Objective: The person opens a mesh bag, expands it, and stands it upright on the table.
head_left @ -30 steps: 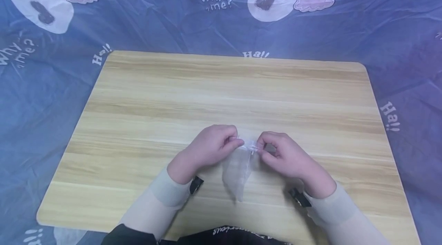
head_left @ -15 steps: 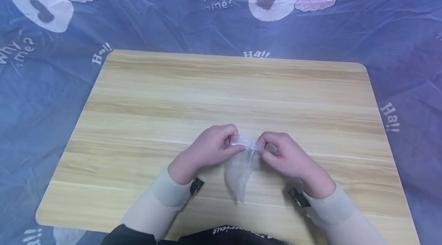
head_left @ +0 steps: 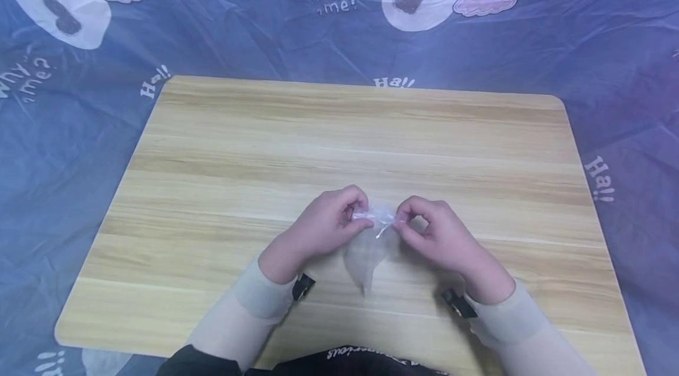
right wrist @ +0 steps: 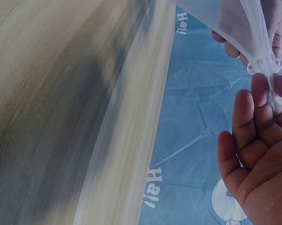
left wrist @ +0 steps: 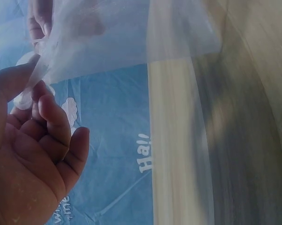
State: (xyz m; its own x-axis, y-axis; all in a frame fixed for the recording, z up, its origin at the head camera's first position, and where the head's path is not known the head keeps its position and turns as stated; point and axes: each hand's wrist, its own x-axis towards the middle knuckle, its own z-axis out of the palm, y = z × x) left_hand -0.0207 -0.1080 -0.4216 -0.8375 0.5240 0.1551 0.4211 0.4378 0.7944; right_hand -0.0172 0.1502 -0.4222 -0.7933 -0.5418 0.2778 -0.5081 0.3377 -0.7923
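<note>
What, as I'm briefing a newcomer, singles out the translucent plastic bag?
Find the rectangular, pale wood-grain tabletop. Above its near half, between the bare left hand and bare right hand, is the tapering plastic bag, the only see-through thing there.

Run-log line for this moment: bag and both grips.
clear bag: top bunched; left grip: pinches one side; right grip: pinches other side; wood-grain table: beneath

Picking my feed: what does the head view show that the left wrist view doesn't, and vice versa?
Only head: the black garment with white lettering and black wrist devices.
Only left wrist: the palm of the left hand.
Both: that hand, the right hand, a clear plastic bag, the pale wood-grain tabletop and the blue printed cloth.
</note>
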